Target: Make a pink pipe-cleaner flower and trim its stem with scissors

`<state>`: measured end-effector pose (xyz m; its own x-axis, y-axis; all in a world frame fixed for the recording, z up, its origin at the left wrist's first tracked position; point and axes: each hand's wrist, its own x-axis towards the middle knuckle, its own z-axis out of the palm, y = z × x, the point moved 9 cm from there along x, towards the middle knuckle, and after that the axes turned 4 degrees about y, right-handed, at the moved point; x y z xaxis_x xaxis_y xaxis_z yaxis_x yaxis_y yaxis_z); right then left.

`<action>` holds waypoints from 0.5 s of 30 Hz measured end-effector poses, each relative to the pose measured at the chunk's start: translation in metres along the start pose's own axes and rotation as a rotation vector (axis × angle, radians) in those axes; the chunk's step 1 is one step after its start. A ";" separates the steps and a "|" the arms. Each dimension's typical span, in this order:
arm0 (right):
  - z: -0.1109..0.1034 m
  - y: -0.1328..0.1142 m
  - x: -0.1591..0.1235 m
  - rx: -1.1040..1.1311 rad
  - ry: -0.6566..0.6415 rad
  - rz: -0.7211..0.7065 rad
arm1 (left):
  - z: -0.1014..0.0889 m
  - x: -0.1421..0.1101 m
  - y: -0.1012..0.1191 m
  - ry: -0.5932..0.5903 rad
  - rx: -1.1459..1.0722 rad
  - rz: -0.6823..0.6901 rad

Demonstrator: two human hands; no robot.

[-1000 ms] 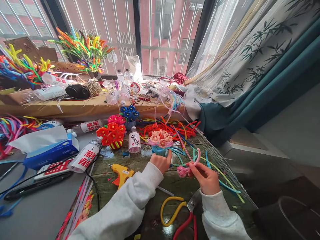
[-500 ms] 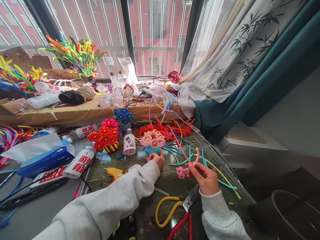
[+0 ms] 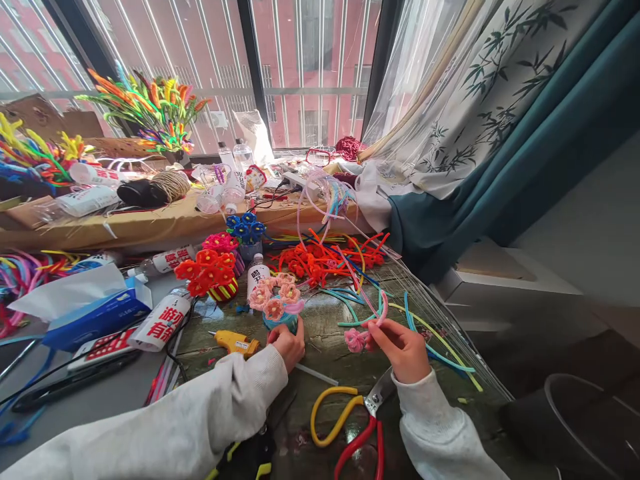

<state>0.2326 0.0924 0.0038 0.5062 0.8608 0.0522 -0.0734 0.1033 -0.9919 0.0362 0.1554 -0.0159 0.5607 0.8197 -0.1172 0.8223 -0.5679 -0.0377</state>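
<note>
My left hand (image 3: 289, 347) grips a small blue flower pot (image 3: 278, 323) topped with peach pipe-cleaner flowers (image 3: 275, 297); the pot tilts a little. Between the thumb and fingers of my right hand (image 3: 404, 348) is a pink pipe-cleaner flower (image 3: 355, 340), its stem (image 3: 383, 308) curving upward past the fingers. Scissors (image 3: 373, 404) with one yellow and one red handle lie open on the dark table, their blades partly under my right wrist. A yellow glue gun (image 3: 235, 343) rests left of my left hand.
Pots with red flowers (image 3: 206, 269) and blue flowers (image 3: 247, 229) stand behind, near a labelled bottle (image 3: 257, 272). Red pipe cleaners (image 3: 320, 261) are heaped at the back; green and blue ones (image 3: 445, 357) lie to the right. A tissue pack (image 3: 95, 313) is at left.
My left hand has drawn the blue pot toward me and to the left, tilting it. My right hand has shifted slightly left with the pink flower.
</note>
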 end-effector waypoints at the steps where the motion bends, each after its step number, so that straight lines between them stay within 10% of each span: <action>1: 0.007 -0.003 0.003 -0.001 -0.038 -0.006 | -0.001 -0.007 -0.003 -0.004 0.010 -0.013; 9: 0.063 -0.017 0.043 0.030 -0.306 -0.008 | -0.015 -0.045 0.014 -0.049 -0.101 -0.049; 15: 0.071 0.000 0.070 0.085 -0.373 0.068 | -0.037 -0.029 0.024 0.114 -0.523 -0.158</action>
<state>0.2066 0.1879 0.0155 0.1514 0.9876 0.0408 -0.1745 0.0673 -0.9824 0.0430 0.1212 0.0237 0.4099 0.9112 -0.0405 0.8194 -0.3484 0.4552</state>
